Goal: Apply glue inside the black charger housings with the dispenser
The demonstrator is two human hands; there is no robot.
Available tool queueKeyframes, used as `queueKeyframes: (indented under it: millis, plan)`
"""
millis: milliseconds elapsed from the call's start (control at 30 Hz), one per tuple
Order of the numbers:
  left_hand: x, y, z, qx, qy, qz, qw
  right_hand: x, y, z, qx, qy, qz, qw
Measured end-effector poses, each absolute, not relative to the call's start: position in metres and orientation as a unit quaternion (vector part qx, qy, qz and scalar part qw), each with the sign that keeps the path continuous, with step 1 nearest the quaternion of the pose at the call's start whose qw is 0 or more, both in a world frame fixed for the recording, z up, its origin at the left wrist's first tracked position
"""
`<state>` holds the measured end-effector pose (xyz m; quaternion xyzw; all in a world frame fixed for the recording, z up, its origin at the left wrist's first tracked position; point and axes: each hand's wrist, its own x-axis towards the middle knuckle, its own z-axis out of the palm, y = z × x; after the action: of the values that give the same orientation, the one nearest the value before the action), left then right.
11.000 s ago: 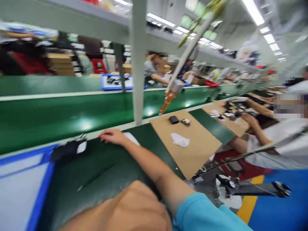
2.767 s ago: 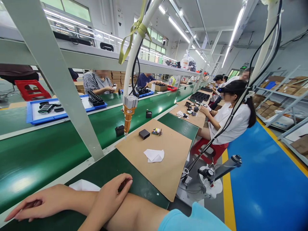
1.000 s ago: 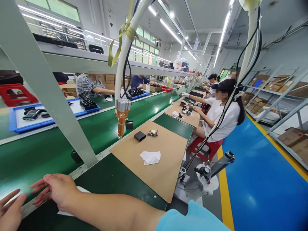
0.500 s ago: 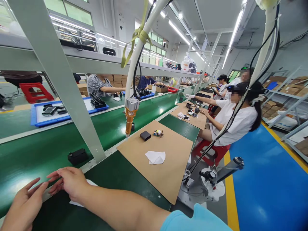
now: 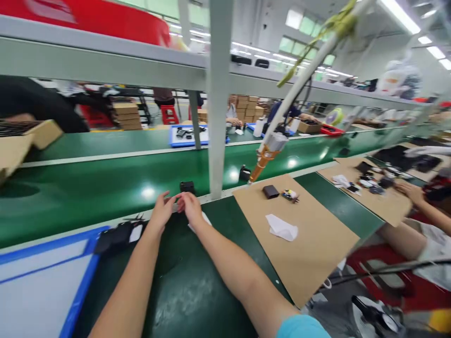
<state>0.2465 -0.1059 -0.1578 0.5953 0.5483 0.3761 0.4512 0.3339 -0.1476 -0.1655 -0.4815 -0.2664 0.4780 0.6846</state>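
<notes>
Conveyor carries a black case; just nearside of it, I see left hand and right hand, fingers parted.

A short light-blue sleeve on the right — plain — with forearms and fingers bare.

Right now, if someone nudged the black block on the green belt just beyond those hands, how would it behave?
The black block looks stiff, judging by its straight edges. Its boxy shape suggests it would slide rather than roll, and the glossy green belt may offer little grip.
</notes>
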Motion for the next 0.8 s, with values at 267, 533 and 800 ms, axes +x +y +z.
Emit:
queueKeyframes:
  millis: [267, 533, 800]
  plan:
    - [0.246, -0.105, -0.160, 0.541, 0.539, 0.388, 0.516, 0.339, -0.154, -0.175, -0.551, -0.311, 0.351, 0.691]
    - [0.241, -0.101, -0.161, 0.530, 0.506, 0.402, 0.550, 0.342, -0.148, -0.182, -0.538, -0.398, 0.419, 0.614]
    - [0.239, -0.093, -0.173, 0.543, 0.526, 0.416, 0.505, 0.341, -0.147, -0.185, -0.512, -0.447, 0.457, 0.574]
